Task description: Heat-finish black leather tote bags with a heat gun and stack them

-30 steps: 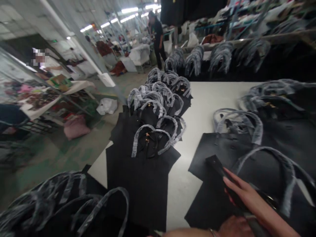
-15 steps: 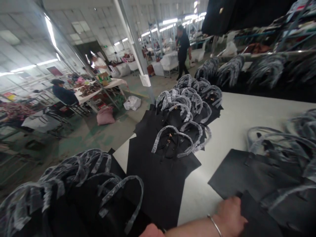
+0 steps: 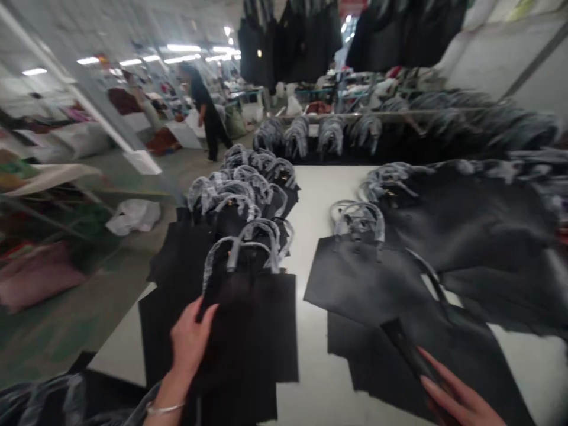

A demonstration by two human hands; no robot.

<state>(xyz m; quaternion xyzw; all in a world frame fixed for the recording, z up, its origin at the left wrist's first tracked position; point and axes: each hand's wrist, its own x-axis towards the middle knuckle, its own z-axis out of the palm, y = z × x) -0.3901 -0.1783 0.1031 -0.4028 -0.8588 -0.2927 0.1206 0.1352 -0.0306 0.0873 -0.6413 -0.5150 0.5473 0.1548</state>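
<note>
My left hand (image 3: 189, 340), with a silver bracelet at the wrist, pinches the upper left edge of a black handbag (image 3: 257, 331). That bag lies on a pile of similar bags, its handles wrapped in clear plastic. At lower right, my right hand (image 3: 457, 390) is closed around a long, narrow black object (image 3: 406, 349); blur hides its exact kind. Beneath it are more black bags (image 3: 368, 278), spread overlapping with their wrapped handles toward the far side.
Both groups of bags rest on a white table (image 3: 310, 207). Wrapped handles of further bags (image 3: 331, 136) line its far edge, and black bags (image 3: 306, 47) hang above. A metal post (image 3: 102, 118) stands at left, where a person (image 3: 206, 109) walks beyond the table.
The view has swung right. My braceleted left hand has gone from the right-hand bags to the left pile, gripping a bag there. My right hand now shows, holding the narrow black object.
</note>
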